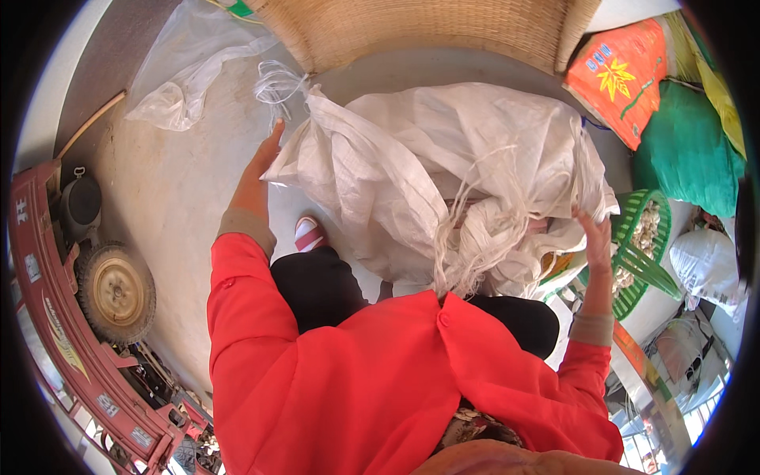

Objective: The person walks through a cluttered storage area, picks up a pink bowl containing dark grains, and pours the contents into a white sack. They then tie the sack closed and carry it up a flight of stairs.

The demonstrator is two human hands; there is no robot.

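Observation:
A large heap of white woven plastic sacks point(475, 130) lies across my lap, one corner tied with pale string point(279, 83) at its upper left. My left hand point(271, 142) is at the sack's left corner, its thumb raised and its other fingers hidden behind the fabric. My right hand point(594, 234) is at the sack's right edge, fingers against the cloth; the folds hide part of its contact. Loose frayed strings point(463, 255) hang down the front of the heap towards my red jacket.
A woven mat point(427, 24) curves behind the sacks. At the right are an orange printed bag point(620, 77), a green sack point(689, 148) and a green basket of garlic-like pieces point(620, 297). Clear plastic point(178, 95) lies upper left; a red vehicle with a wheel point(117, 294) stands left.

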